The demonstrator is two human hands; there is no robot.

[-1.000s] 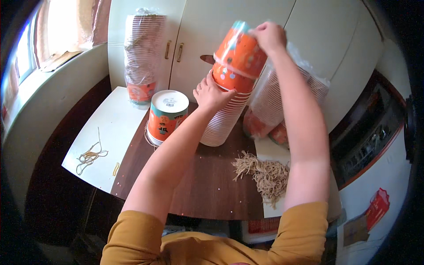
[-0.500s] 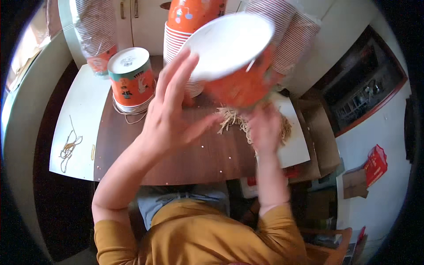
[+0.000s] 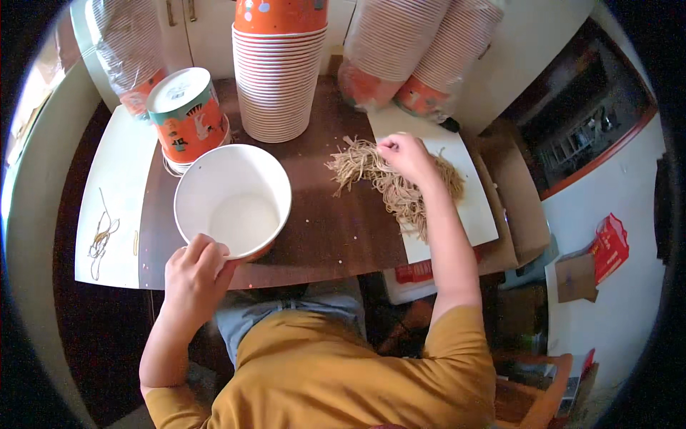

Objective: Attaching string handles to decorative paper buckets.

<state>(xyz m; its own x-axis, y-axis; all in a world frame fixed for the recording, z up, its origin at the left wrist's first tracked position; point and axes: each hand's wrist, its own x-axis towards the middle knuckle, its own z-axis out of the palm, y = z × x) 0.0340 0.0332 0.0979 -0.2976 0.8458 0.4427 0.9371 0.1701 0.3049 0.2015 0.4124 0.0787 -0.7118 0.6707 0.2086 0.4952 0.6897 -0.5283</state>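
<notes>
The left hand (image 3: pixel 194 266) pinches the near rim of an empty white paper bowl (image 3: pixel 233 200) on the bench (image 3: pixel 336 229), its grip closed. It looks like filling: the right hand (image 3: pixel 406 154), fingers curled, gathers dry noodles (image 3: pixel 400 189), which must next be carried leftward into the bowl.

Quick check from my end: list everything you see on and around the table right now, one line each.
open paper bowl: one, white inside, table's front left
lidded bowl: one, orange, behind the open bowl
bowl stack: one, orange and white, table's back centre
wrapped bowl stacks: two at back right, another at back left
noodle pile: one, tan, on the white board
table: one, dark brown
left hand: grips the open bowl's near rim
right hand: on the noodle pile
</notes>
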